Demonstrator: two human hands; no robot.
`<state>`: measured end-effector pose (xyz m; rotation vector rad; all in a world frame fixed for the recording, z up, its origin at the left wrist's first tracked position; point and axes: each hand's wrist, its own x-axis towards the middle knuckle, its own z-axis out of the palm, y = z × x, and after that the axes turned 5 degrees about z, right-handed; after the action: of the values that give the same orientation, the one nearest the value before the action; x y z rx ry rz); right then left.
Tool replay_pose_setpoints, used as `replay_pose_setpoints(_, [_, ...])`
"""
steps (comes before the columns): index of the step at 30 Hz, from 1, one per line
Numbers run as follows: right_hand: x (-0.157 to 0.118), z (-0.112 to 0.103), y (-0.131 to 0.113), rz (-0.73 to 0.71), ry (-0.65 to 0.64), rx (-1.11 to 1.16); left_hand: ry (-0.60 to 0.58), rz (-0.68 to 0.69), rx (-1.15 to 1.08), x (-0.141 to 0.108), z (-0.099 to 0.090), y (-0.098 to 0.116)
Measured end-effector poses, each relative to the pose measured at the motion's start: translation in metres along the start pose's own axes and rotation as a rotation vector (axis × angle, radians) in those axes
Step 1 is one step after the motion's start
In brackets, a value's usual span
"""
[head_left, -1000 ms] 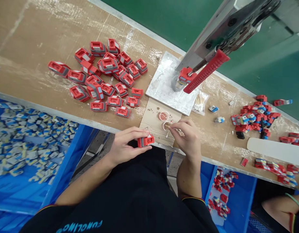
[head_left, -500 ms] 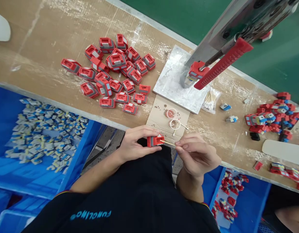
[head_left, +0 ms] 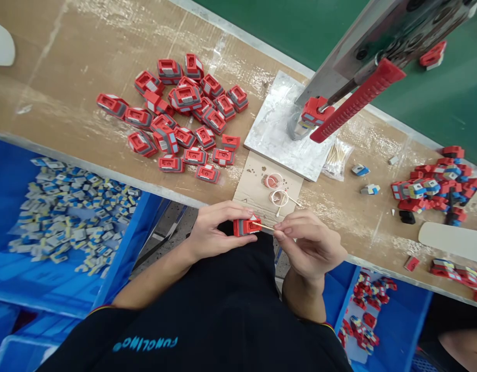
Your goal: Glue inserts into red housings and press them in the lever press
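Between its thumb and fingers, my left hand [head_left: 211, 231] grips a red and grey toy part [head_left: 246, 226] near the table's front edge. My right hand [head_left: 311, 243] pinches a thin cotton swab [head_left: 266, 227], whose tip reaches the hollow in the red part. Just beyond the hands, two small round cups, one with reddish contents [head_left: 273, 181] and one ringed in white [head_left: 278, 198], stand on a piece of cardboard [head_left: 254, 170]. More swabs lean on the nearer cup. Several red and grey parts [head_left: 186, 98] lie in a group at the left.
A metal press with a red handle [head_left: 356, 101] stands on a metal plate [head_left: 269, 124]. A bag of swabs [head_left: 337, 159] lies beside it. Red and blue parts [head_left: 420, 188] are heaped at right. Blue bins [head_left: 122, 253] flank my body. Another person's arm [head_left: 465, 349] shows lower right.
My right hand has moved slightly left, and the swab reaches farther over the red part. A red piece shows more fully on the green surface at upper right.
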<state>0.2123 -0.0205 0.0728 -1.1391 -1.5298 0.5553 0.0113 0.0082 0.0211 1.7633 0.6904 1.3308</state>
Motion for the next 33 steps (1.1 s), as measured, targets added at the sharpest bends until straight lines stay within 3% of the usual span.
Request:
replay_pose_setpoints(14, [0.0023,-0.0049,-0.0013,-0.036,-0.002,-0.077,-0.011,0.038,0.085,-0.0005,-0.0039,0.0017])
replay_pose_setpoints(24, [0.0067,-0.009,-0.0062,-0.037,-0.129,-0.077,0.01,0.062,0.106,-0.0016,-0.0045,0.0008])
replay_pose_setpoints(33, [0.0018,-0.0061,-0.005,-0.035,-0.083,-0.015,-0.001,0.046,0.085,-0.0008,-0.0047,0.0024])
